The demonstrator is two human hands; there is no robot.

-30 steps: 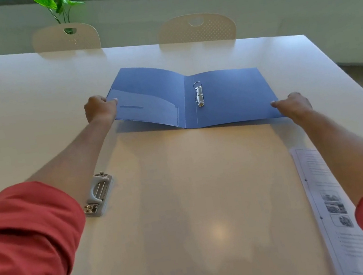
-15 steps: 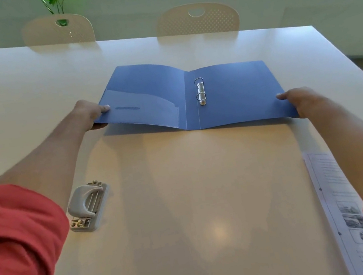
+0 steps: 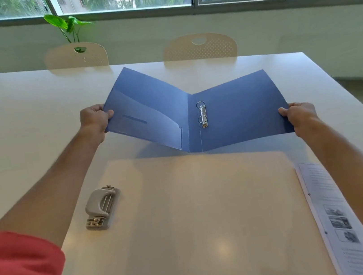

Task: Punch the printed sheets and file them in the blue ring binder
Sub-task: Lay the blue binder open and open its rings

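Binder [image 3: 230, 111] hangs open between your hands, left hand [image 3: 94, 123] and right hand [image 3: 301, 117] each gripping a cover; printed sheets [image 3: 336, 215] lie nearer your right.

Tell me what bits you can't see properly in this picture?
- Printed sheets, head view: the right forearm covers part, the bottom edge cuts them off, and the text is too small to read.
- Left hand and right hand: the fingers under the blue ring binder are hidden by its covers.
- Hole punch: its underside is hidden against the table.
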